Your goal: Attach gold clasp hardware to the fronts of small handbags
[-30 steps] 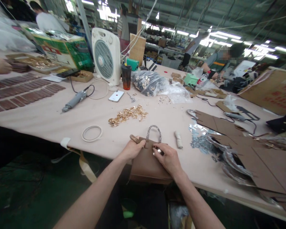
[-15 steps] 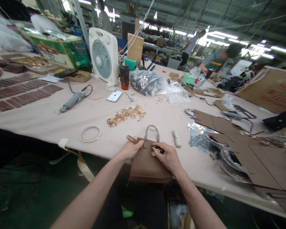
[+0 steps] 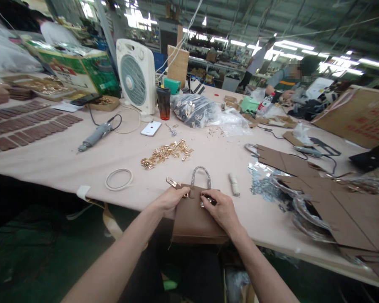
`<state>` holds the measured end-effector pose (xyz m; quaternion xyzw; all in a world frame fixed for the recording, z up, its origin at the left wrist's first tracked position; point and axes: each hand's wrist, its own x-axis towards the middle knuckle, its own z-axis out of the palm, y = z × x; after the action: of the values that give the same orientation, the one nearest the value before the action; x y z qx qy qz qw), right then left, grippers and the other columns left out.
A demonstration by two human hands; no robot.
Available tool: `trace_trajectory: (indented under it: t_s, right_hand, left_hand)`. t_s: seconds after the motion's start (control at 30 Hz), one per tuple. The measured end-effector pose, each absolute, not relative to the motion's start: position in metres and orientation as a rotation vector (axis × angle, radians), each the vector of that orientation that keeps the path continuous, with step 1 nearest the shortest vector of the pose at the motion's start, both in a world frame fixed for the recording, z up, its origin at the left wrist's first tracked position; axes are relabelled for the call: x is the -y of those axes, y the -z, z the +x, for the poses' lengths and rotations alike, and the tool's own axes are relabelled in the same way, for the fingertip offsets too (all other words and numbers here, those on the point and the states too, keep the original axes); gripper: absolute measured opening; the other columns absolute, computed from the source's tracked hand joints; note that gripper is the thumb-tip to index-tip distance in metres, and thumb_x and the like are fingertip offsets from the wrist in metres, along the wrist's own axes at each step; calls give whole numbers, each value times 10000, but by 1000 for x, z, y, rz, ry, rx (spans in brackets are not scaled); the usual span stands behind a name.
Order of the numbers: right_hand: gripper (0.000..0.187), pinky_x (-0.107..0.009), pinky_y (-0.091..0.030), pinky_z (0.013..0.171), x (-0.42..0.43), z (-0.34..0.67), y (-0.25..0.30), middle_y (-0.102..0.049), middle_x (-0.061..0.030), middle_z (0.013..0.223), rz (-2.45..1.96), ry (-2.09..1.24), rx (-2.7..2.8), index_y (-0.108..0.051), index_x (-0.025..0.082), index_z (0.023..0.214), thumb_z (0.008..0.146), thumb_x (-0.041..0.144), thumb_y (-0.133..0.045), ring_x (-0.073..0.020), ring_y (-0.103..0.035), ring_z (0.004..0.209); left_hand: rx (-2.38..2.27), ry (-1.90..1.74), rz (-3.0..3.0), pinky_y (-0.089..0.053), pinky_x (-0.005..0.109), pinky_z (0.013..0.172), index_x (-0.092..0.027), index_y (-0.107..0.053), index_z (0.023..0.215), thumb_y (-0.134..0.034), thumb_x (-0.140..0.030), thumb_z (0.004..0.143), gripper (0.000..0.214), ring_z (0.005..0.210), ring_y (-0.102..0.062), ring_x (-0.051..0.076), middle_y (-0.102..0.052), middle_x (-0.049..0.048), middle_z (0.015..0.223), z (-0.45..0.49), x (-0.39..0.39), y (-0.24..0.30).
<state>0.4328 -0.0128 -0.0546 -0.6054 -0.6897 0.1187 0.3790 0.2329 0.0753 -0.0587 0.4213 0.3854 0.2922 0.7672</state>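
Observation:
A brown handbag (image 3: 197,223) rests at the table's front edge, its wrapped handle (image 3: 201,169) arching away from me. My left hand (image 3: 172,200) is closed at the bag's upper left corner, thumb on top, gripping a brown strap (image 3: 173,183) with a gold metal plate at its end. At the upper right of the bag my right hand (image 3: 220,207) pinches around small shiny metal pieces (image 3: 205,201); the fingers partly hide them. Beyond the bag lies a pile of gold metal fittings (image 3: 167,152).
A tape roll (image 3: 119,179) lies left, a grey power screwdriver (image 3: 95,136) and phone (image 3: 150,128) farther back. Brown bag panels (image 3: 344,206) cover the right side beside silvery pieces (image 3: 267,185). A fan (image 3: 136,78) stands behind; a co-worker (image 3: 286,82) sits at back right.
My left hand has shifted slightly, and the strap's gold-plated end has turned and moved a little left. My right hand stays nearly in place at the bag.

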Motion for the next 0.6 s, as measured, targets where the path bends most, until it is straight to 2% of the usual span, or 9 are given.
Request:
trace_trajectory:
  t_s: [0.1,0.3,0.6]
  right_hand:
    - [172,-361,-607,904,13,432,57,-806,-44,1057,-1554,-299,1772,-776,250,1064,931,219,-672,-227,-762,963]
    - [167,-384,-597,914,14,429,62,-792,-64,1061,-1533,-201,1839,-754,244,1092,969,219,-645,-236,-743,987]
    - [188,-400,-595,922,16,430,58,-787,-77,1072,-1527,-157,1945,-746,245,1129,1012,234,-600,-243,-730,1008]
  left_hand:
    - [-841,-610,940,-491,282,627,-181,-589,738,-735,-337,724,214,644,-612,159,-649,19,715,233,-76,58]
    - [-859,-656,946,-458,269,607,-194,-549,681,-734,-324,695,226,598,-549,134,-574,-17,655,235,-76,57]
    - [-887,-672,932,-449,256,590,-185,-574,738,-730,-329,705,215,618,-555,135,-591,-12,676,235,-73,56]
